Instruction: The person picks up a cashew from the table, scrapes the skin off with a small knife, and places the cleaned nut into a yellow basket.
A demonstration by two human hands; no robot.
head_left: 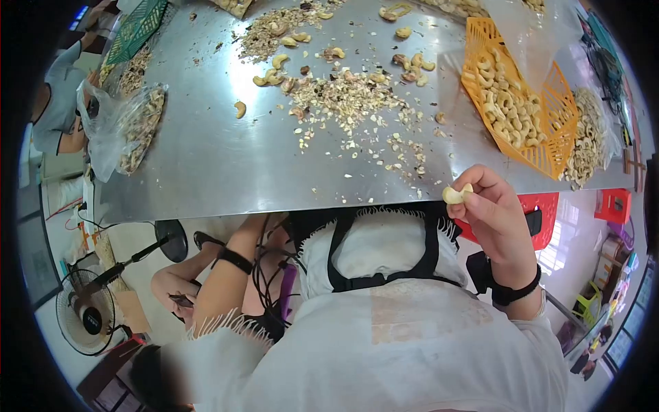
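My right hand (491, 209) is raised at the table's front edge, on the right. Its thumb and fingers pinch a pale, curved cashew nut (453, 196). My left forearm, with a black band on it, reaches toward the table edge; the left hand (258, 225) is mostly hidden there, and its fingers do not show. Ahead of me a pile of small cashew bits and skins (350, 96) is spread over the metal table (226, 172). A few whole cashews (414, 67) lie around it. An orange plastic basket (473, 51) with many cashews stands right of the pile.
Beyond the basket lies a clear bag of cashews (587, 130). On the left are another plastic bag of pieces (143, 130) and a green basket (137, 31). A person's arm (68, 137) is at the far left. A fan (86, 312) and a red stool (546, 206) stand below.
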